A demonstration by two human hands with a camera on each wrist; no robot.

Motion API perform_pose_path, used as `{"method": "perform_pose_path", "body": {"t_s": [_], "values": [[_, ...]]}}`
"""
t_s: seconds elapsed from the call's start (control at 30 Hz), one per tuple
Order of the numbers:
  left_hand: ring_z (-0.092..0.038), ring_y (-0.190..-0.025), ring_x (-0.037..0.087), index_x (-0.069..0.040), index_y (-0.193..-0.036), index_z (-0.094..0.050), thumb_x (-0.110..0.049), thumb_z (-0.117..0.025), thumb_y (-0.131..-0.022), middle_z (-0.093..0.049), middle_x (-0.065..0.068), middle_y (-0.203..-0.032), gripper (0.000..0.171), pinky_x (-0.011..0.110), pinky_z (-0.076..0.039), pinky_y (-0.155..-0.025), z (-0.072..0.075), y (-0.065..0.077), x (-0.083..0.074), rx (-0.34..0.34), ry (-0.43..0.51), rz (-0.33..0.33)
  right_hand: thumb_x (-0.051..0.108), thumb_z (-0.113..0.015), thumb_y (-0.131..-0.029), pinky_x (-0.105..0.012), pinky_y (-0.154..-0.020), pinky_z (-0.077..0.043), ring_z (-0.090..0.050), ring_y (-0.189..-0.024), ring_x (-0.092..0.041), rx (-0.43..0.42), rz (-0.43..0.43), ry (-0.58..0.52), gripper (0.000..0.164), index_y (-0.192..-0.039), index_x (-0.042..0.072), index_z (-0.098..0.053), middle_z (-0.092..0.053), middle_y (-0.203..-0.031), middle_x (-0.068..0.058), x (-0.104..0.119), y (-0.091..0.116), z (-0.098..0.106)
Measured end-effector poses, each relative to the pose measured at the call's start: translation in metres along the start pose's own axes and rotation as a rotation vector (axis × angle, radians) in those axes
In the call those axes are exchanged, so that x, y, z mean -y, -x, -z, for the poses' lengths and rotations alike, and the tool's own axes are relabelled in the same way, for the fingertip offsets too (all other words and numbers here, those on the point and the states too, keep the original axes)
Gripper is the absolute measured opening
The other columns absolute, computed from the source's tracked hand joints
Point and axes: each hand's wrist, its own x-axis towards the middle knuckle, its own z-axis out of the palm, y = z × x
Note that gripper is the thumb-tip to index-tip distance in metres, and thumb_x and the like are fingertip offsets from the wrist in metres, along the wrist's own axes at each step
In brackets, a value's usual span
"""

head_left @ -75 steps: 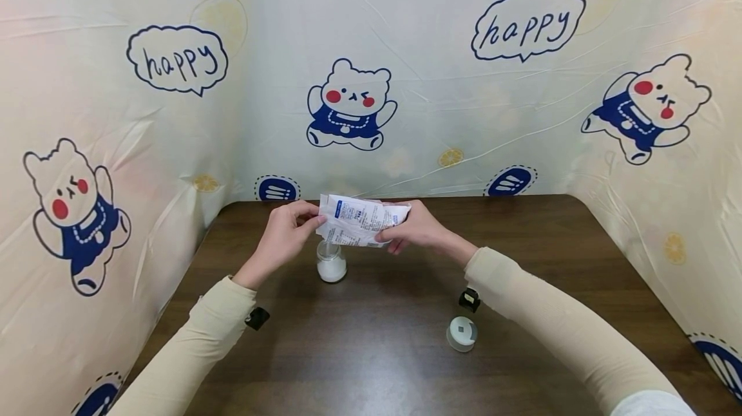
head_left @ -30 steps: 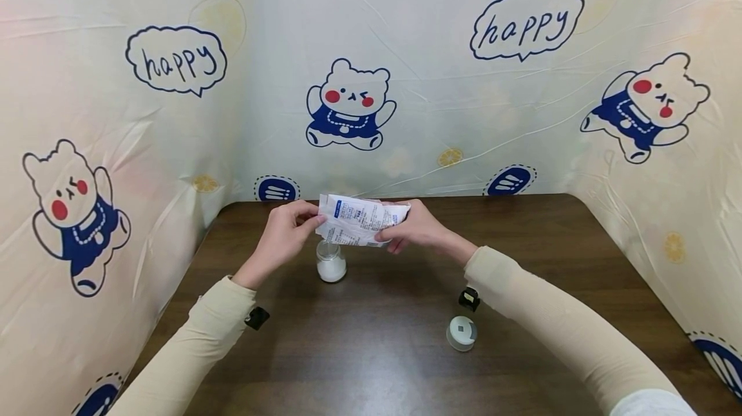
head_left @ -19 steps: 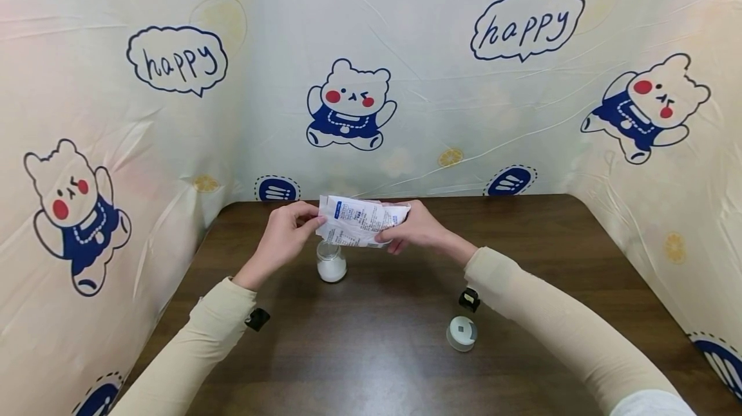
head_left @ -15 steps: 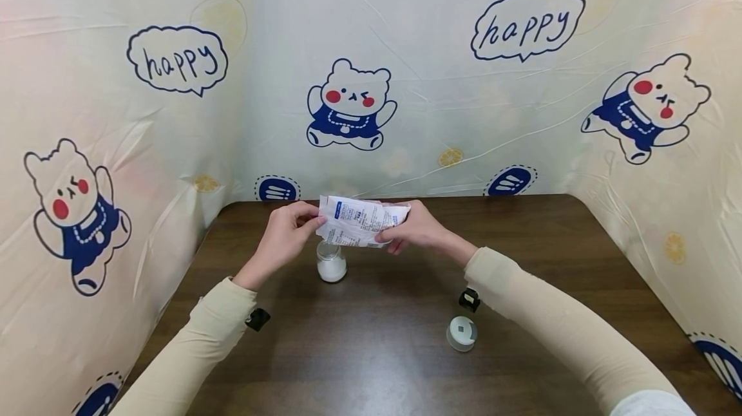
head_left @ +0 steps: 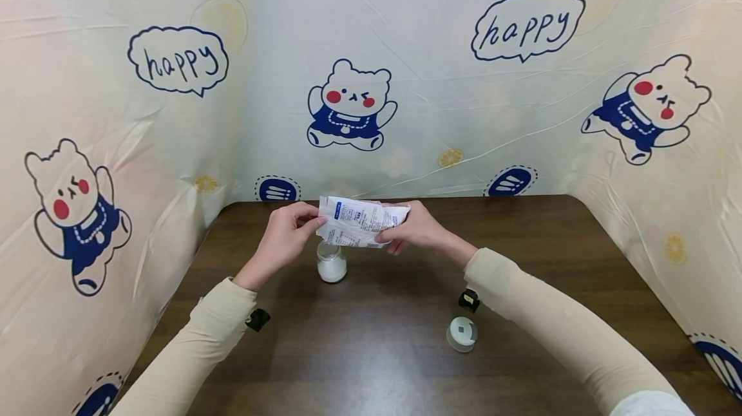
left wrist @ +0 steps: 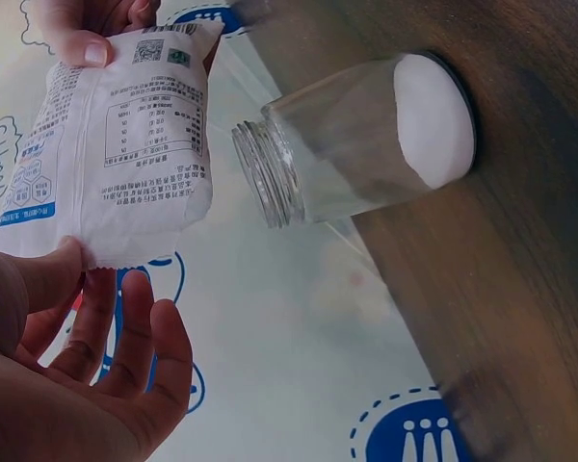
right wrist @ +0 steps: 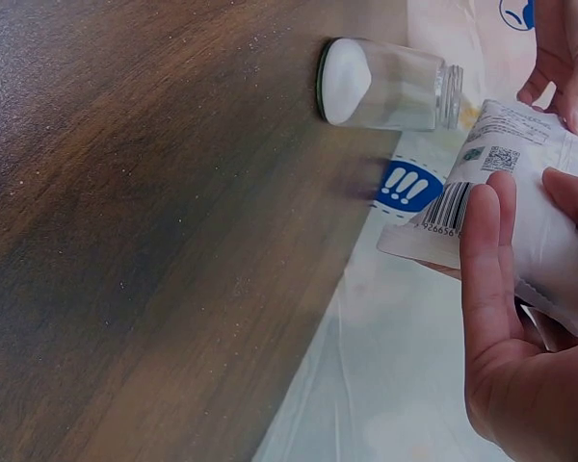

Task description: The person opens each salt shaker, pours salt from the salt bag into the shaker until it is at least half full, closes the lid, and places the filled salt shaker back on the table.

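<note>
Both hands hold a white printed plastic bag above the table's far half. At its left end my left hand pinches the bag's edge between thumb and fingers; in the left wrist view that thumb lies on the bag's blue-printed end. My right hand grips the other end, thumb on the near face. Beneath the bag's left end stands an uncapped glass jar, upright, its threaded neck bare. White powder lies in the jar's bottom. Inside the bag nothing shows.
A round white lid with clear sides lies on the brown wooden table at the near right, below the right forearm. Fine white grains dot the tabletop in the right wrist view. A printed cloth curtain rises behind and along both sides.
</note>
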Motion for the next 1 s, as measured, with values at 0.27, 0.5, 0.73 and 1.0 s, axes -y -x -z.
{"method": "perform_pose_path", "body": {"t_s": [0.27,0.5,0.73,1.0], "values": [[-0.065,-0.081,0.025,0.000,-0.107,-0.079,-0.003,-0.074,-0.098,-0.074,0.012,-0.103,0.010,0.033,-0.055,-0.068,0.0008,0.0002,-0.0006,-0.001,-0.003,0.008,0.005,-0.088,-0.082,-0.065,-0.070,-0.059,-0.073,-0.064,-0.034,0.004,0.001,0.008,0.043,-0.122,0.001,-0.073,-0.077,-0.100,-0.017,-0.0011,-0.0014,0.0005],[-0.065,-0.082,0.025,0.000,-0.107,-0.078,-0.003,-0.074,-0.099,-0.074,0.012,-0.103,0.010,0.033,-0.054,-0.068,0.0013,-0.0002,-0.0006,0.000,-0.005,0.014,0.004,-0.088,-0.082,-0.066,-0.071,-0.058,-0.073,-0.063,-0.034,0.003,-0.001,0.003,0.042,-0.121,-0.001,-0.072,-0.077,-0.099,-0.018,-0.0002,-0.0015,0.0003],[-0.065,-0.081,0.025,0.000,-0.107,-0.078,-0.003,-0.074,-0.098,-0.074,0.012,-0.103,0.010,0.033,-0.055,-0.068,0.0010,0.0001,0.0014,0.000,-0.009,0.008,0.004,-0.088,-0.082,-0.066,-0.071,-0.058,-0.073,-0.063,-0.034,0.006,0.000,0.013,0.042,-0.122,0.000,-0.073,-0.077,-0.098,-0.018,0.0007,-0.0009,-0.0001],[-0.064,-0.081,0.025,0.000,-0.106,-0.078,-0.004,-0.074,-0.098,-0.074,0.012,-0.102,0.009,0.034,-0.054,-0.067,0.0009,0.0006,0.0007,-0.001,-0.010,0.004,0.004,-0.088,-0.083,-0.066,-0.071,-0.058,-0.073,-0.063,-0.033,0.007,-0.004,0.007,0.041,-0.121,0.000,-0.073,-0.077,-0.099,-0.018,0.0001,-0.0016,0.0003]]}}
